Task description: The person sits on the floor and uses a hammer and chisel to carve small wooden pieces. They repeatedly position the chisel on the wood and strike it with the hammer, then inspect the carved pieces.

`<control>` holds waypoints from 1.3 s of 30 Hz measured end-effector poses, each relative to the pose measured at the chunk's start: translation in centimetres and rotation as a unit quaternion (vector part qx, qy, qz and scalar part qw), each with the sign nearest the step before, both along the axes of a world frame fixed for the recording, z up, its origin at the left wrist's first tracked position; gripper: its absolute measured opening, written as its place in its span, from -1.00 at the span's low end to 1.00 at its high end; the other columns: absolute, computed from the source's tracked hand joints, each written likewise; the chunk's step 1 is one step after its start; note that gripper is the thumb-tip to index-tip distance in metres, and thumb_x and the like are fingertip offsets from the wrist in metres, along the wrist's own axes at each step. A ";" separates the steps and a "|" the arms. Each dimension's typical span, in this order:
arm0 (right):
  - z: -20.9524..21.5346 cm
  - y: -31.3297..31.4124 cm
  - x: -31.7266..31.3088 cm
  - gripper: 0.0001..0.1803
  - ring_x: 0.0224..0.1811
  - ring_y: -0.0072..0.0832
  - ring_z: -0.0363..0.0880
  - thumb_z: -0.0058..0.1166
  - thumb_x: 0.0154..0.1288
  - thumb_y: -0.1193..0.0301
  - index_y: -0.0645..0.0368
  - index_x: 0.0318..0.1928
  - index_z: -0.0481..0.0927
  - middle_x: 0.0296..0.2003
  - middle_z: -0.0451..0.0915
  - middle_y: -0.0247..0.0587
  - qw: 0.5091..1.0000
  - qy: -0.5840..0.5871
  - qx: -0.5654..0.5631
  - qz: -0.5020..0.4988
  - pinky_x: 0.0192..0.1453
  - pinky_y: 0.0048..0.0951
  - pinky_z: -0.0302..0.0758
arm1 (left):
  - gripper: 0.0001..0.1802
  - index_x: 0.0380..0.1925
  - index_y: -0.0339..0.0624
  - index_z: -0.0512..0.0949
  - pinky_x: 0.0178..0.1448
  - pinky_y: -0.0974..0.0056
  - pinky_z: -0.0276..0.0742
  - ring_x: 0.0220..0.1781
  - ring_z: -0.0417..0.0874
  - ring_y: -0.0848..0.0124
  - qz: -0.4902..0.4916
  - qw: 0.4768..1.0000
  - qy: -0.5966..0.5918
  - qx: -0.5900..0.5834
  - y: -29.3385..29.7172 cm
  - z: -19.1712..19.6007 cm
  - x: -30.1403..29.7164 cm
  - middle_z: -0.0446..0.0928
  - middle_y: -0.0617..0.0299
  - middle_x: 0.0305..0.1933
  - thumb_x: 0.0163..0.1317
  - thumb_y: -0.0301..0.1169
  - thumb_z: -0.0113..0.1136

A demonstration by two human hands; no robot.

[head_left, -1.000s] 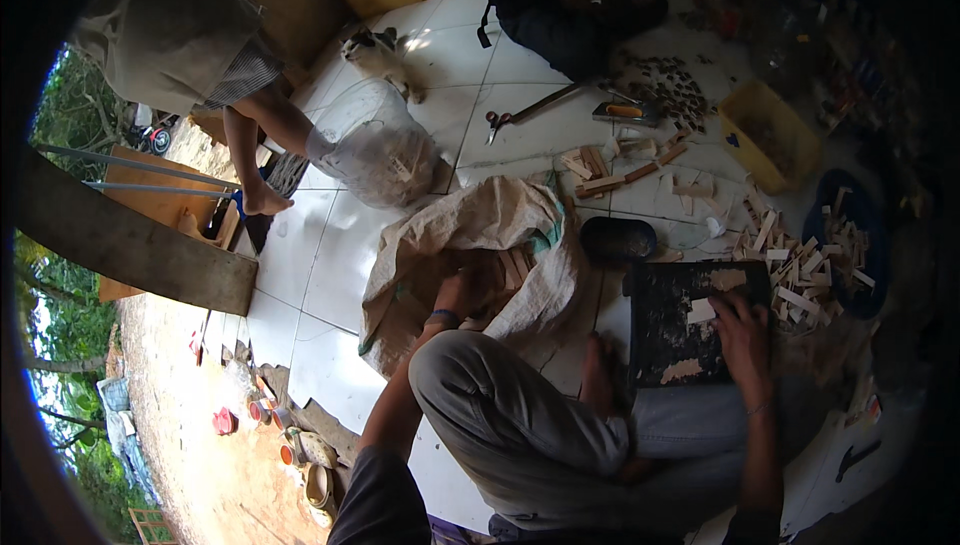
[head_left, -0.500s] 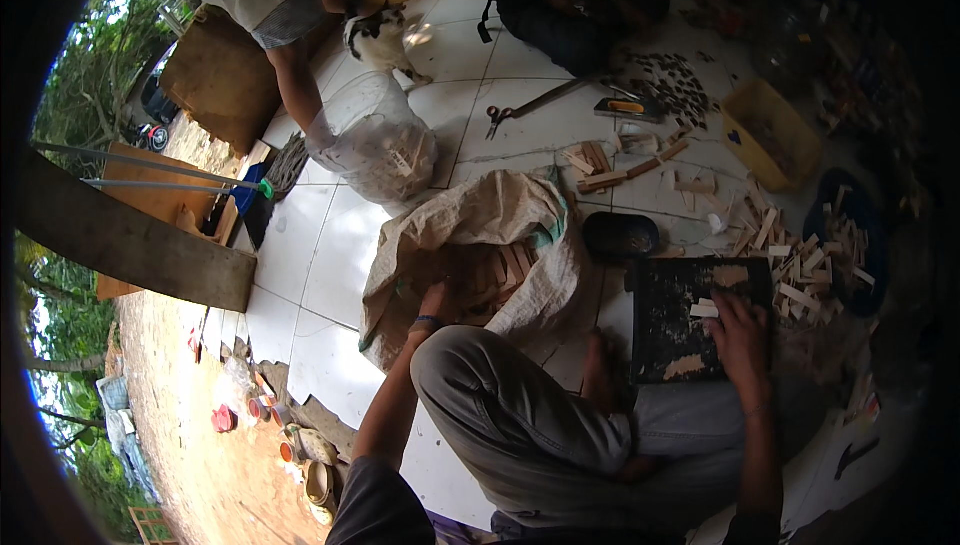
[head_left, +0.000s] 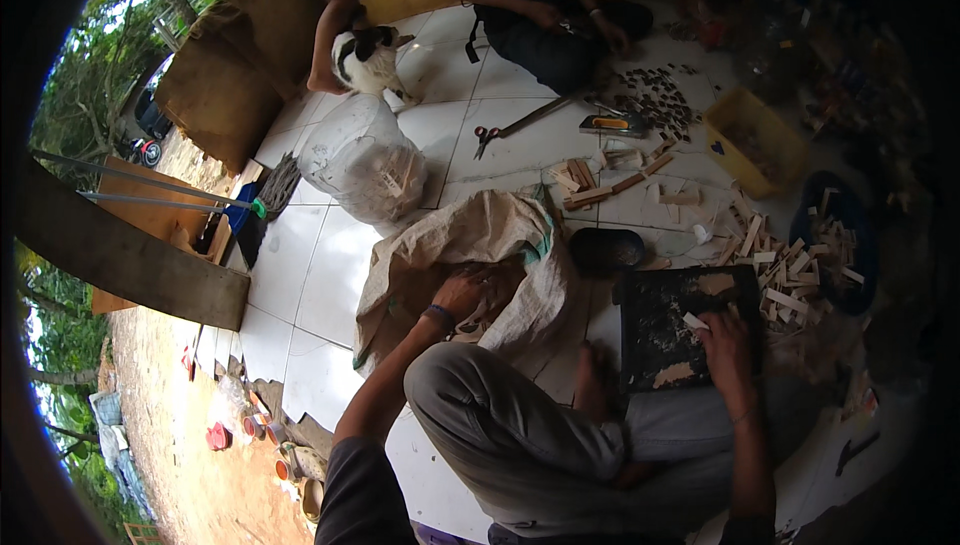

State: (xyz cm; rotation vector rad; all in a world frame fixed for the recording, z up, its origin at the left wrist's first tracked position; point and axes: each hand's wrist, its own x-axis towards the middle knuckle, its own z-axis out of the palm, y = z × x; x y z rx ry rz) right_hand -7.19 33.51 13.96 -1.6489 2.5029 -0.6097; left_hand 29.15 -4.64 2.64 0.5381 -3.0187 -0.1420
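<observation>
My left hand (head_left: 462,295) reaches into an open woven sack (head_left: 480,220), its fingers stretched over the wooden pieces inside. The sack's rim is folded down, and shade dims what lies at the bottom. My right hand (head_left: 728,350) pinches a small pale wooden block (head_left: 695,322) between thumb and fingers. That block is held just above a black, worn board (head_left: 650,320) by my folded leg. To the right of the board lies a loose heap of similar wooden blocks (head_left: 795,280).
A dark oval dish (head_left: 607,250) sits between sack and board. Beyond are a clear plastic bag (head_left: 365,160), a cat (head_left: 370,63), scissors (head_left: 487,138), a yellow basin (head_left: 745,160), a blue tub (head_left: 865,285) and several dark pieces (head_left: 655,95). Another person (head_left: 540,20) sits at the back.
My left hand has moved farther right inside the sack. My right hand now holds one block at a tilt. The person at the upper left has let go of the plastic bag and moved back.
</observation>
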 end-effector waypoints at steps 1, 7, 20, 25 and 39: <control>0.0 0.2 0.0 -0.79 0.03 0.00 0.58 0.20 0.43 0.45 0.16 0.03 0.59 -0.08 0.63 -0.07 1.000 -0.008 0.003 -0.006 0.15 -0.07 0.47 | -0.71 -0.08 -0.05 0.73 0.36 0.06 0.54 0.28 0.63 0.09 -0.029 0.999 0.013 -0.023 -0.2 0.3 -0.8 0.62 0.15 0.28 0.21 -0.43 0.18; -0.1 2.2 0.9 -0.73 -0.01 -0.01 0.58 0.20 0.44 0.44 0.10 0.11 0.64 -0.10 0.64 -0.08 0.998 -0.044 -0.044 -0.029 0.15 -0.08 0.47 | -0.71 -0.03 0.03 0.73 0.35 -0.04 0.49 0.31 0.60 0.09 -0.053 0.996 -0.045 -0.062 -0.3 0.3 -1.4 0.56 0.15 0.33 0.27 -0.33 0.19; 1.8 3.1 1.9 -0.76 0.00 -0.04 0.62 0.17 0.46 0.46 0.10 0.09 0.66 -0.11 0.66 -0.08 0.992 -0.105 -0.059 -0.042 0.14 -0.11 0.50 | -0.63 0.01 -0.01 0.76 0.44 -0.07 0.45 0.41 0.50 0.04 -0.011 0.998 -0.051 0.039 0.3 0.3 -1.8 0.53 0.09 0.38 0.22 -0.23 0.28; 2.3 3.1 2.2 -0.72 0.00 -0.05 0.61 0.16 0.44 0.49 0.07 0.12 0.67 -0.06 0.62 -0.08 0.996 -0.060 -0.050 -0.037 0.12 -0.11 0.53 | -0.64 0.02 -0.01 0.72 0.42 -0.01 0.41 0.32 0.60 0.19 -0.106 0.992 -0.064 -0.016 -0.6 -0.3 -2.1 0.57 0.16 0.34 0.22 -0.38 0.16; 1.9 2.2 2.4 -0.73 -0.05 -0.15 0.69 0.28 0.37 0.45 0.11 0.05 0.62 -0.08 0.66 -0.13 0.977 -0.199 -0.024 -0.068 -0.10 -0.19 0.60 | -0.51 0.27 0.00 0.56 0.32 0.05 0.58 0.29 0.63 0.15 -0.198 0.978 -0.034 -0.048 -0.6 7.3 -2.5 0.64 0.12 0.19 0.35 -0.26 0.26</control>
